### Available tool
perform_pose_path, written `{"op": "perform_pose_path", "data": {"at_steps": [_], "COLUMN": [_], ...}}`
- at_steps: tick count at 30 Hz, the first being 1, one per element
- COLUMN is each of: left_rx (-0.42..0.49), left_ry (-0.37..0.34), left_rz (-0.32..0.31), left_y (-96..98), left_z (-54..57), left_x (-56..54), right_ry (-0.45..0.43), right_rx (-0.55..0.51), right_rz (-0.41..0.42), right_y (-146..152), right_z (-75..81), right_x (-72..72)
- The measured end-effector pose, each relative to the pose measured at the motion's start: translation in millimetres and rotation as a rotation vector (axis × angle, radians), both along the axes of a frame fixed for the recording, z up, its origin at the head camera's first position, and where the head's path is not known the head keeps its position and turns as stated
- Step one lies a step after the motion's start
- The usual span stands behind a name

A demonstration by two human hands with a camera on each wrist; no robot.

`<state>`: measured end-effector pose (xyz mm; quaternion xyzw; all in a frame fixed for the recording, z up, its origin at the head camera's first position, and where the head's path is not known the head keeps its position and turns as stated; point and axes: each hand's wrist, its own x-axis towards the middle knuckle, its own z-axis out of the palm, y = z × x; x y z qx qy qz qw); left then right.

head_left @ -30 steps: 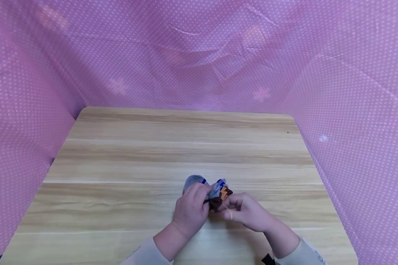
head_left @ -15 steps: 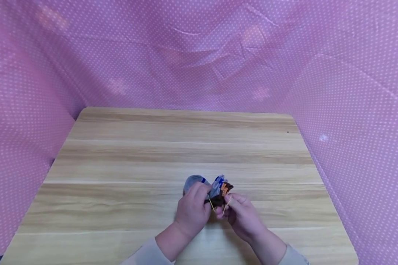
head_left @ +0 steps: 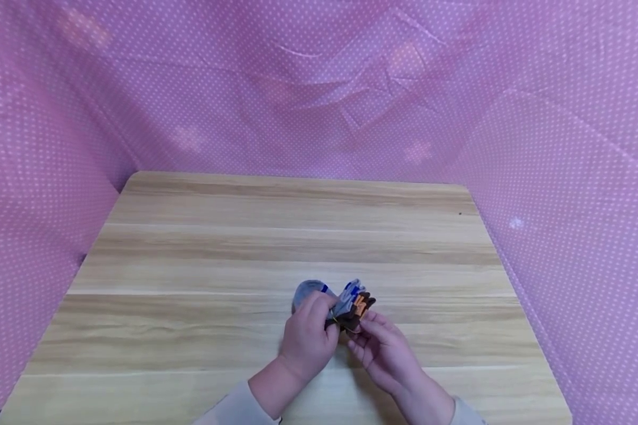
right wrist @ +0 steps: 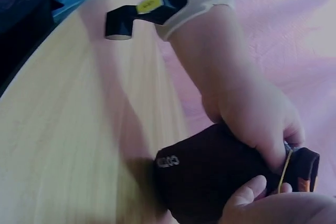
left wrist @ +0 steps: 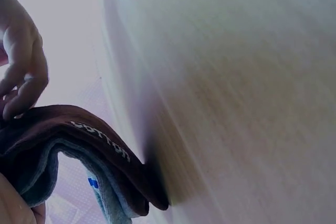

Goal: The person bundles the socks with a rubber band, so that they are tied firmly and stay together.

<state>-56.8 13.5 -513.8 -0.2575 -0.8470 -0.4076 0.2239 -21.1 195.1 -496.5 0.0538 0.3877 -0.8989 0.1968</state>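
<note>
A bundle of folded socks (head_left: 347, 307) is held just above the table, dark brown (right wrist: 210, 174) on one side and grey-blue (left wrist: 105, 198) on the other. White lettering shows on the brown one. My left hand (head_left: 309, 333) grips the bundle around its middle, the rounded grey end sticking out beyond the fingers. A thin yellow rubber band (right wrist: 285, 169) runs across the socks beside the left fingers. My right hand (head_left: 387, 354) is at the cuff end, with orange and blue stripes, and pinches the band near its fingertips. The fingertips are partly hidden behind the cuffs.
A wood-grain table (head_left: 191, 271) lies under both hands. Pink dotted cloth (head_left: 319, 88) hangs behind it and at both sides. In the right wrist view, a black wrist mount (right wrist: 152, 11) sits on the left sleeve, and dark and blue items lie beyond the table edge.
The right hand has turned and moved slightly closer to the socks. The yellow band, stretched out between the hands half a second ago, now lies closer around the bundle. The left hand keeps its grip.
</note>
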Motion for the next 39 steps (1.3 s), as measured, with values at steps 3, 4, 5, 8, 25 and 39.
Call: {"op": "perform_pose_path", "data": {"at_steps": [3,4,5,8,25,39], "left_rx": [0.006,0.013,0.021,0.059,0.027,0.067], "left_ry": [-0.026,-0.043,-0.06,-0.112,-0.023,0.049], "left_rz": [0.025,0.041,0.06,0.122,0.133,0.109], "left_y": [1.2,1.8,2.4,3.9,-13.9,-11.1], "left_z": [-2.3,-2.9,-3.2,-2.6,3.0,0.1], "left_x": [-0.7,-1.2,-1.8,-6.2,-23.1,-22.2], "right_ry": [-0.005,-0.004,-0.002,0.049,0.769,0.824], "right_rx": [-0.11,-0.17,-0.233,-0.436,1.195,1.816], "right_rz": [-0.081,-0.107,-0.133,-0.158,0.339,-0.01], "right_y": [-1,-1,-1,-2,22,-4], "right_z": [1.6,2.2,3.0,4.8,48.7,28.4], "right_x": [0.5,0.3,0.2,-0.6,-25.2,-24.1]}}
